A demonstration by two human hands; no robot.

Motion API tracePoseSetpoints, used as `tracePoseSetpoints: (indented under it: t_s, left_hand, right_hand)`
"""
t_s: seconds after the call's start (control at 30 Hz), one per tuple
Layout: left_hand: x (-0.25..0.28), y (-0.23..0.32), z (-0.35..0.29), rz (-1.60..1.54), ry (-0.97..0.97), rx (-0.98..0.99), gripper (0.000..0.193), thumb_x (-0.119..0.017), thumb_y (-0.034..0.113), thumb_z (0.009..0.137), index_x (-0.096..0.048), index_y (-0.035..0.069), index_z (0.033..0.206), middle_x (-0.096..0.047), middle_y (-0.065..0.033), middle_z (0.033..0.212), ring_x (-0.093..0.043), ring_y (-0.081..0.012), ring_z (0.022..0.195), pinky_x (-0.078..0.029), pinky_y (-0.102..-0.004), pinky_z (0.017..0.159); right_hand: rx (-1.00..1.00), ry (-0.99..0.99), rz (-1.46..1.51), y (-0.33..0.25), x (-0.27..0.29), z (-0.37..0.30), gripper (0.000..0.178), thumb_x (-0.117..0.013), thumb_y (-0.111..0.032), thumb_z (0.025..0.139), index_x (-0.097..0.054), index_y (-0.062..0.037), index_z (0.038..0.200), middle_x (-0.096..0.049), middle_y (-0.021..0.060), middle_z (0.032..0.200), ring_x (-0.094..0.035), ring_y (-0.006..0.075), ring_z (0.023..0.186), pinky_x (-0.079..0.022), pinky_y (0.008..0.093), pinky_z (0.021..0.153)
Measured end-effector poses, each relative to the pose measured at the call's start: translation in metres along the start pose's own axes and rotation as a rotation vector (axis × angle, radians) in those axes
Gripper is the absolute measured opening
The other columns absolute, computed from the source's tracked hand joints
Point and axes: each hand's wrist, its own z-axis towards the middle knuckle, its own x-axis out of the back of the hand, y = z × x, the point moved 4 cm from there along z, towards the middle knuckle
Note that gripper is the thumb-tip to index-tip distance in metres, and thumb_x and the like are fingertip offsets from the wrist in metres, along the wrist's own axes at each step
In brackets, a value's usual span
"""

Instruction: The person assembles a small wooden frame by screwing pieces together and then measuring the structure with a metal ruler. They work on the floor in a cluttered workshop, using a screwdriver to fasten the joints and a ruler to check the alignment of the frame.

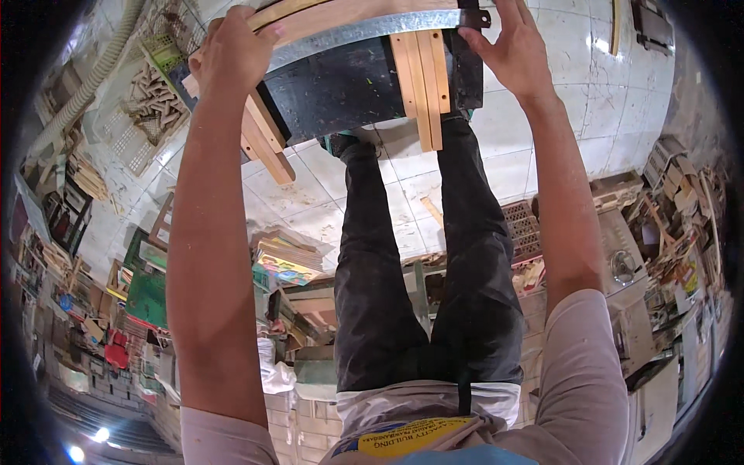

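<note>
The head view looks out from the left of two fisheye lenses worn on the person's head, facing steeply down past the shirt (577,372) and trousered legs (477,240) to the tiled floor (628,112); the forearms (213,256) run up close to the lens; the left fingers (240,14) and right fingers (508,12) lie farther off, by the upper edge; coverage is very wide, with dark corners and lines bowing toward the rim.
</note>
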Motion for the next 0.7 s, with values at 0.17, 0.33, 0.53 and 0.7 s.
tracePoseSetpoints:
  t_s: [0.17, 0.33, 0.53, 0.7]
  left_hand:
    - [-0.007, -0.004, 0.007, 0.0, -0.147, 0.123, 0.063, -0.068, 0.055, 0.092, -0.055, 0.021, 0.143, -0.054, -0.0122, 0.146, -0.05, -0.0327, 0.137, -0.032, -0.0573, 0.113]
    - [-0.004, -0.005, 0.011, 0.049, -0.17, 0.104, 0.063, -0.066, 0.055, 0.093, -0.054, 0.02, 0.144, -0.049, -0.0144, 0.149, -0.043, -0.0352, 0.142, -0.034, -0.0582, 0.114]
    - [0.002, 0.004, 0.004, 0.171, -0.08, 0.169, 0.067, -0.067, 0.057, 0.092, -0.054, 0.013, 0.141, -0.027, -0.0212, 0.16, -0.038, -0.0449, 0.142, -0.04, -0.0563, 0.112]
    - [0.006, 0.012, -0.003, 0.115, -0.033, 0.229, 0.071, -0.07, 0.056, 0.09, -0.054, 0.009, 0.139, -0.022, -0.0239, 0.161, -0.041, -0.0472, 0.14, -0.043, -0.0547, 0.109]
  right_hand:
    - [-0.16, 0.403, 0.022, 0.015, 0.003, -0.028, 0.045, -0.076, -0.02, 0.091, -0.059, -0.002, 0.128, -0.069, 0.0122, 0.113, -0.067, 0.0286, 0.104, -0.054, 0.0392, 0.09]
    - [-0.808, 0.309, 1.181, 0.017, -0.035, -0.067, 0.016, -0.064, -0.014, 0.099, -0.064, -0.0004, 0.108, -0.069, 0.006, 0.096, -0.069, 0.0131, 0.08, -0.055, 0.0242, 0.066]
    - [-0.911, 0.241, 1.316, -0.006, -0.062, -0.078, 0.016, -0.066, -0.016, 0.1, -0.064, -0.0036, 0.11, -0.069, 0.0067, 0.097, -0.068, 0.0135, 0.081, -0.055, 0.0252, 0.067]
    - [-0.921, 0.17, 1.339, -0.007, -0.066, -0.065, 0.016, -0.066, -0.016, 0.101, -0.064, -0.0033, 0.11, -0.069, 0.0081, 0.098, -0.069, 0.0144, 0.081, -0.056, 0.0253, 0.068]
